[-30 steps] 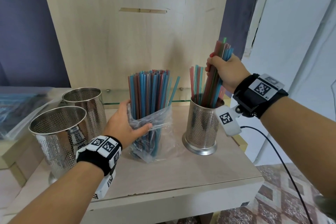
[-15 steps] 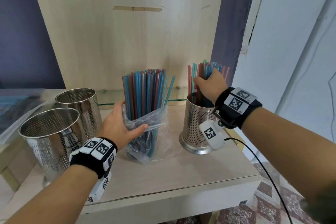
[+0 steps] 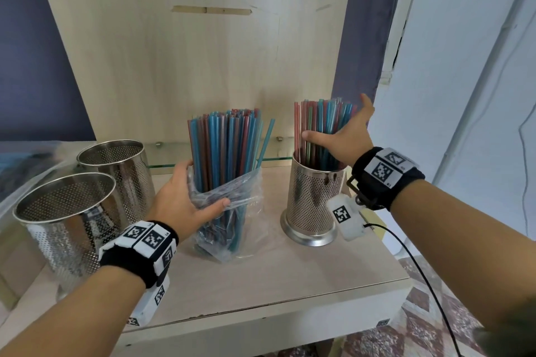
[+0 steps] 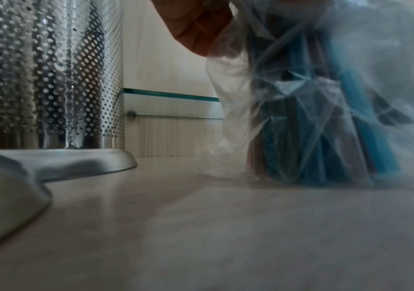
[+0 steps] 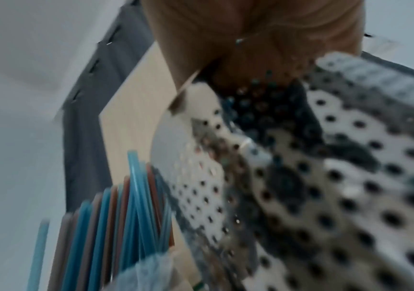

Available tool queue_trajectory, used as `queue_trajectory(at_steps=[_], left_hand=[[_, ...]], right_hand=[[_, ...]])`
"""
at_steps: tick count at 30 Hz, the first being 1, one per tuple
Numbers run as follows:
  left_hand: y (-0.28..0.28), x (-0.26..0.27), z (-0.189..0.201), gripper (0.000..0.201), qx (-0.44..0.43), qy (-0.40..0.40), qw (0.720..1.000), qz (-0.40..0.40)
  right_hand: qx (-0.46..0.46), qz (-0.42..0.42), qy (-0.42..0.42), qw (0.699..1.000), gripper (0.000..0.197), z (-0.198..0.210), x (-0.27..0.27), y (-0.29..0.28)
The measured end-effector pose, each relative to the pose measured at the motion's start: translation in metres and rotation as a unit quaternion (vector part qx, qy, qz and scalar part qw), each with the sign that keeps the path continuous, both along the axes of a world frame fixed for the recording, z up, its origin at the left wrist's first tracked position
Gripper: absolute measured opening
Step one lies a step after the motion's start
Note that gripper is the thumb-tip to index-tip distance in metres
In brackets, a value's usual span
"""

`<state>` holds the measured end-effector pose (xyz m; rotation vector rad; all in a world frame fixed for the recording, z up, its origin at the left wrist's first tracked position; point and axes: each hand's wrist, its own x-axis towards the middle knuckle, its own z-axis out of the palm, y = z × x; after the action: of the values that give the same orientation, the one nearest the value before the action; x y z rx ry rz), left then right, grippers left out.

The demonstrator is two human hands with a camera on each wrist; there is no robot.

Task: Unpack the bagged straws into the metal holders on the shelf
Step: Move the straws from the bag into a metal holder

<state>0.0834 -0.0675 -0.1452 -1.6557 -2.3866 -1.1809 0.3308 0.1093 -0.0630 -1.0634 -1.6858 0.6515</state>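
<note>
A pale wood shelf backs onto a wooden panel; patterned floor tiles at 4 o'clock. The left hand grips the bag. The right hand is spread against straws.

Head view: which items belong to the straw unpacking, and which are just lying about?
Job:
bag of straws, gripped by left hand
filled holder, right hand at its straws
two empty holders

Lying about:
glass ledge
cable

I can read no words, brands or numbers anywhere. The only signs are black-and-white square code markers on my left black wristband and my right black wristband.
</note>
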Motion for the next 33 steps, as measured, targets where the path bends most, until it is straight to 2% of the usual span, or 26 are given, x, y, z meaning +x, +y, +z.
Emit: queue_trajectory(at_steps=[3,6,7,9,11,12,16,22,26,30,33], left_hand=[[0.000,0.002,0.001,0.108,0.000,0.002,1.000,0.006],[0.000,0.003,0.001,0.107,-0.001,0.003,1.000,0.010],[0.000,0.004,0.002,0.107,0.000,0.004,1.000,0.010],[0.000,0.004,0.001,0.108,0.001,0.005,1.000,0.010],[0.000,0.003,0.001,0.109,0.000,0.007,1.000,0.011],[0.001,0.003,0.000,0.109,-0.001,0.008,1.000,0.012],[0.002,-0.001,-0.002,0.109,0.001,0.007,1.000,0.008],[0.001,0.004,0.000,0.105,-0.003,0.011,1.000,0.022],[-0.002,0.009,0.004,0.103,-0.006,0.008,1.000,0.028],[-0.003,0.010,0.007,0.101,-0.019,0.004,0.999,0.037],[-0.004,0.012,0.009,0.098,-0.021,-0.011,0.999,0.042]], right_hand=[[-0.111,0.058,0.050,0.991,0.109,0.000,-0.001,0.018],[-0.138,0.124,0.043,0.982,0.065,0.000,0.002,0.035],[-0.143,0.147,0.044,0.978,0.061,0.000,0.005,0.037],[-0.154,0.178,0.035,0.971,0.075,0.001,0.012,0.029],[-0.176,0.172,0.017,0.969,0.096,-0.001,0.022,0.016],[-0.182,0.166,0.003,0.969,0.099,-0.006,0.029,0.010],[-0.137,0.190,-0.060,0.970,0.108,-0.035,0.047,-0.019],[-0.013,0.200,-0.078,0.977,0.114,-0.067,0.035,-0.025],[-0.018,0.181,-0.085,0.980,0.125,-0.074,0.027,-0.014],[-0.019,0.146,-0.102,0.984,0.117,-0.078,0.018,-0.009],[-0.020,0.129,-0.121,0.984,0.122,-0.078,0.013,-0.003]])
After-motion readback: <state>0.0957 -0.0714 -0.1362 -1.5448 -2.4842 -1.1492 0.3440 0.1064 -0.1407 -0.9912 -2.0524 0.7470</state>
